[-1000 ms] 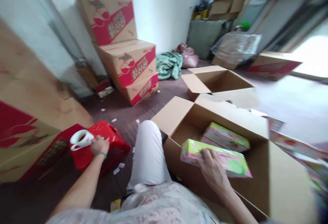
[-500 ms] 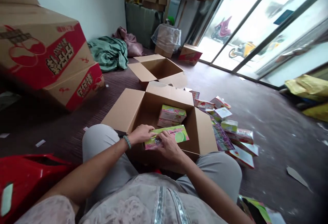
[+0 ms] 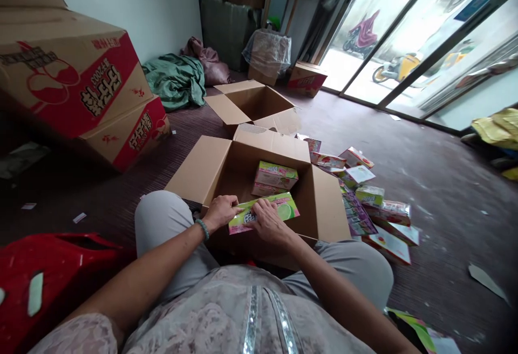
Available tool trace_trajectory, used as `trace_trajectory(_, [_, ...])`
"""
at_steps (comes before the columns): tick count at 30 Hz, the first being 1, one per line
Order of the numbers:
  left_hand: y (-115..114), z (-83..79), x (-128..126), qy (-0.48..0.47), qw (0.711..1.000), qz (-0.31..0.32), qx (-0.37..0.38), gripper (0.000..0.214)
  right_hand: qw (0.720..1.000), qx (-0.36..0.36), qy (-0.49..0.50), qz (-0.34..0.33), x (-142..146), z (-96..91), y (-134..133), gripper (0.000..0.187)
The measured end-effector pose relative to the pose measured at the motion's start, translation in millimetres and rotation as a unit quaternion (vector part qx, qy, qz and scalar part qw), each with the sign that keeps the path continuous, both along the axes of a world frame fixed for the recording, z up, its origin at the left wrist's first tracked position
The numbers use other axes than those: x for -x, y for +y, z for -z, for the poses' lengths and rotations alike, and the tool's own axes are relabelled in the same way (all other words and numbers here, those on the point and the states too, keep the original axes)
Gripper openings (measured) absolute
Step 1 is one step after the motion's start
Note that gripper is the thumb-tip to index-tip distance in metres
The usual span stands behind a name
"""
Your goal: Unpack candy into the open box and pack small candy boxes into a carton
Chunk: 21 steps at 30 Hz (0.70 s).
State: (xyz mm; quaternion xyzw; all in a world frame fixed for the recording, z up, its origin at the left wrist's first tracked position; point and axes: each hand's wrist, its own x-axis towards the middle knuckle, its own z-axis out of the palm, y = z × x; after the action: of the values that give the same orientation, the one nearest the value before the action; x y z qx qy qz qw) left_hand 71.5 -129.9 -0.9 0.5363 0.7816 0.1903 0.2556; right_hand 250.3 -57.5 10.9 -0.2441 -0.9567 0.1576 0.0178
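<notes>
A slim green-and-pink packaging box (image 3: 286, 209) with a lime picture is held tilted over the near side of an open cardboard carton (image 3: 328, 203). My left hand (image 3: 220, 212) grips its left end, fingers bent and thumb along the edge. Across its middle, my right hand (image 3: 270, 221) is closed, fingertips pressed on the printed face; its thumb is mostly hidden. Inside the carton, two similar green-and-pink boxes (image 3: 277, 176) lie stacked against the far wall. The carton stands between my bent knees.
Several flat and made-up small boxes (image 3: 390, 213) lie on the floor at right. Behind stands a second open carton (image 3: 237, 95). Large red-and-brown cartons (image 3: 97, 89) are stacked at left, near a red plastic object (image 3: 60, 267). Glass doors (image 3: 388, 46) stand at the back right.
The held box has turned so that its green printed face shows more broadly. My right hand's fingers have shifted slightly on it. The whole view has swung a little to the left.
</notes>
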Motion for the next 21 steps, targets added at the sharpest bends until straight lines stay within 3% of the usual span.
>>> trace_trajectory(8, [8.1,3.4,-1.6,0.047,0.998,-0.038,-0.005,0.018,0.996,-0.029,-0.062,-0.050,0.1,-15.1,11.8,0.024])
trace_trajectory(15, [53.8,17.7,23.8,0.004,0.997,-0.062,0.041,0.020,0.991,-0.029,-0.129,0.019,-27.8,-31.7,27.0,0.023])
trace_trajectory(18, [79.7,28.6,28.7,-0.023,0.994,-0.081,0.070,0.018,0.998,-0.036,-0.041,0.007,-43.4,-21.4,22.3,0.014])
trace_trajectory(21, [97.7,27.1,31.7,-0.081,0.989,-0.075,0.096,0.015,0.993,-0.033,0.111,0.034,-45.8,-11.0,17.1,0.028])
